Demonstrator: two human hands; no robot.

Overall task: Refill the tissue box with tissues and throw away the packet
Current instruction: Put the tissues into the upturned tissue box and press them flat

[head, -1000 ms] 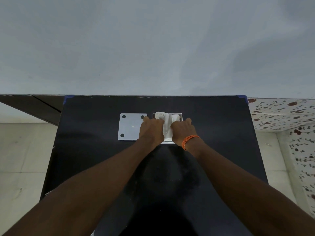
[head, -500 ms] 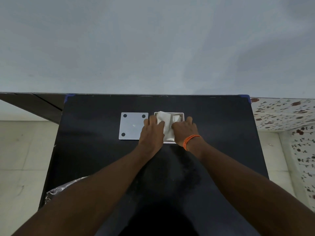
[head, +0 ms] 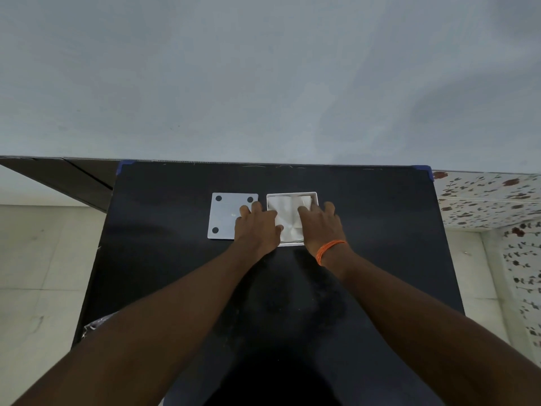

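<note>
1. Two hands work at the white tissue box (head: 315,197), centre of the frame on the black table (head: 380,230) — tissues (head: 285,212) already lie inside.
2. Left hand (head: 257,227) and right hand (head: 320,227) lie flat, fingers spread, pressing down, gripping nothing.
3. Left to do, I judge: refit the lid (head: 225,218), left of the box.
4. Packet — not visible.
</note>
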